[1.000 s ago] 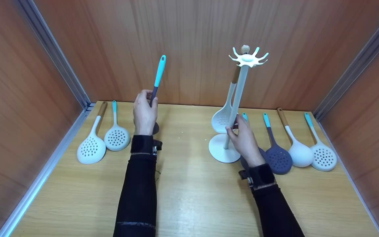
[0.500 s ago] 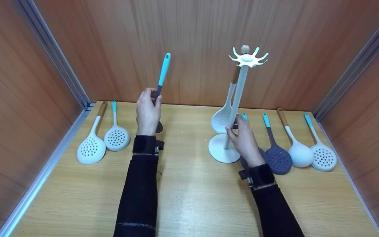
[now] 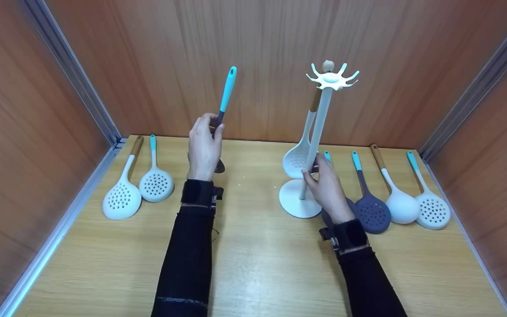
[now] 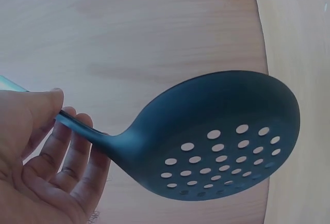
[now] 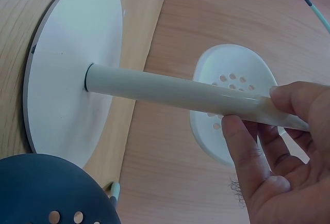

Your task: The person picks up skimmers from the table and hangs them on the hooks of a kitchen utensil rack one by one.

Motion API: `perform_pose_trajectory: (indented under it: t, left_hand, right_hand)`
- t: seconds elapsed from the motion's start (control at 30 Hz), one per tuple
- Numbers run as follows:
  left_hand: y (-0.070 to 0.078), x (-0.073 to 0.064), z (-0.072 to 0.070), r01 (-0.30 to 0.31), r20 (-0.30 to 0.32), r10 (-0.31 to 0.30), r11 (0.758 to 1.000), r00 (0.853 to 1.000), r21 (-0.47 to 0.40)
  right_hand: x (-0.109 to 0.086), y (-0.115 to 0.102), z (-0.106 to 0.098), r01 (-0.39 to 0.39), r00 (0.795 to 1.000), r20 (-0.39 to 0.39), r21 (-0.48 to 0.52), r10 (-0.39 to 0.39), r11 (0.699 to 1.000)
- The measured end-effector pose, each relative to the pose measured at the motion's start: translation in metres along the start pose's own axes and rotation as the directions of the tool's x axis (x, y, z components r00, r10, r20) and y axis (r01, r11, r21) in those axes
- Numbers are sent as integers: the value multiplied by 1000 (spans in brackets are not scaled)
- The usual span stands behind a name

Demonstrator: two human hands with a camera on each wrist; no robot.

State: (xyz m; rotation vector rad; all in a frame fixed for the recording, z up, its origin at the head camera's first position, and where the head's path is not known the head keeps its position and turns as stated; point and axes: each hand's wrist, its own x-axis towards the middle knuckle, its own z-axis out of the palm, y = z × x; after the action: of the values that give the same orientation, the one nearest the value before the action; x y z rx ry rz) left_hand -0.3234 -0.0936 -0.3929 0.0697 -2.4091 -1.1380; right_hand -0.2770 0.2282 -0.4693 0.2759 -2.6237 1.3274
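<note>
My left hand (image 3: 205,147) pinches a dark skimmer (image 4: 216,136) by its neck, holding it upright above the table. Its turquoise handle (image 3: 228,89) points up, and the round perforated head hangs below the hand. Around the pole of a white utensil stand (image 3: 319,132) curl the fingers of my right hand (image 3: 327,187). The stand's round base (image 5: 72,79) sits on the table, and a ring of hooks (image 3: 332,79) tops the pole. From the stand's far side hangs a white slotted spoon (image 3: 297,157) with a brown handle, partly hidden by the pole.
Two white skimmers (image 3: 122,200) (image 3: 156,185) lie at the left. On the right lie a dark skimmer (image 3: 372,213), a white ladle (image 3: 402,207) and a white skimmer (image 3: 433,211). Another dark utensil (image 5: 56,193) is partly behind my right hand. Wooden walls (image 3: 253,66) enclose the table.
My left hand has moved a little to the right and away from me, carrying the dark skimmer towards the stand. The right hand and the stand have stayed in place.
</note>
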Motion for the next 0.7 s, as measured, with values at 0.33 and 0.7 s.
perform_pose_trajectory:
  t: [0.33,0.7]
  left_hand:
    - [12,-3,3,-47,6,47,999,999,18]
    - [23,-4,9,-102,20,101,995,995,24]
  right_hand:
    - [1,0,-1,-16,1000,8,-5,16,1000]
    - [0,-1,-1,-26,1000,17,0,26,1000]
